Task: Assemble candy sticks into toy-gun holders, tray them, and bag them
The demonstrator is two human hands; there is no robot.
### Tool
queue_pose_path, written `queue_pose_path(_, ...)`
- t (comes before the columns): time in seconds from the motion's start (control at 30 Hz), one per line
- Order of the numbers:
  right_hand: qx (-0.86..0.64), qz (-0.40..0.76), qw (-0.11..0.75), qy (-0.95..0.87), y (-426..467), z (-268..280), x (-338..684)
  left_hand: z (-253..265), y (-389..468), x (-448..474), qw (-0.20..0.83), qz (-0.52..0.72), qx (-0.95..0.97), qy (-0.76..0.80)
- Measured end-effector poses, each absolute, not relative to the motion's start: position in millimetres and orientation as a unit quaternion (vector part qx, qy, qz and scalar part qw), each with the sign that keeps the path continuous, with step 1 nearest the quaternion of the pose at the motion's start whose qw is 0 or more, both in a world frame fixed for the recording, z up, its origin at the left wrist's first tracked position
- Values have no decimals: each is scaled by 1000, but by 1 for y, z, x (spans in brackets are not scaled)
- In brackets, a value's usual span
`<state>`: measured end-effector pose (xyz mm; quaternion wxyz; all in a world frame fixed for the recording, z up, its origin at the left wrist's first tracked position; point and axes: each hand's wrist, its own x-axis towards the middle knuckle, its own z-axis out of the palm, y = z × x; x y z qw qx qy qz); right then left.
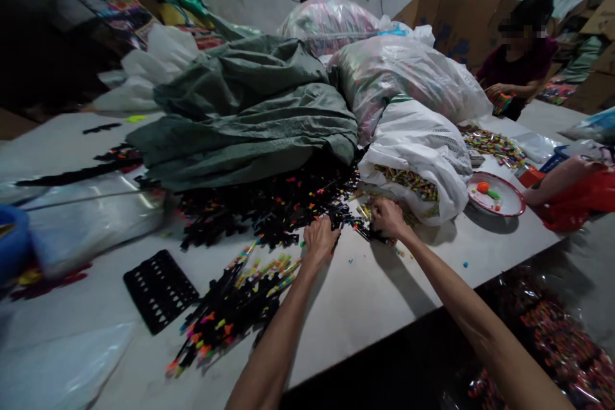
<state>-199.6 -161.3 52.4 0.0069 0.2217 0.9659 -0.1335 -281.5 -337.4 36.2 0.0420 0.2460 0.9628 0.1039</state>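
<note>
My left hand (321, 240) is at the near edge of a heap of small black plastic pieces (269, 211) with bright tips, its fingers curled down. What lies under its fingertips is hidden. By the mouth of a white sack (418, 147), my right hand (388, 218) has its fingers bent together over dark and coloured bits; I cannot make out what is in them. Small multicoloured pieces (408, 180) show inside the sack. Left of my left forearm lies a bundle of thin black sticks (235, 307) with coloured ends and clear sections.
A black slotted tray (160, 290) lies on the white table (350, 307). A dark green sack (254, 115) and stuffed clear bags (408, 70) stand behind. A red-rimmed plate (517, 204) is at right. Another person (519, 64) works at the far right.
</note>
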Motion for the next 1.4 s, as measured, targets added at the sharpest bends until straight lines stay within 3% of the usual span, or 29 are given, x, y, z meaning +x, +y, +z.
queue_pose_path(0.2,232,-143,45,961,-168,48,-253,40,-363,-256,43,170,213,961)
queue_pose_path(0.37,215,-194,23,957,-166,54,-251,48,-385,-226,107,410,198,884)
queue_pose_path(0.47,177,-244,1,954,-167,59,-224,46,-400,-214,163,468,224,839)
queue_pose_path(0.53,125,-383,10,915,-175,61,-199,44,-407,-207,187,475,240,826)
queue_pose_path(0.63,80,-692,61,715,-196,58,-161,42,-411,-193,221,474,262,811)
queue_pose_path(0.73,128,-813,76,563,-217,54,-136,44,-411,-179,226,452,277,817)
queue_pose_path(1.0,172,-772,-87,606,-246,56,-124,48,-411,-157,212,383,306,845)
queue_pose_path(1.4,229,-824,-96,509,-261,39,-113,56,-410,-149,152,305,321,884)
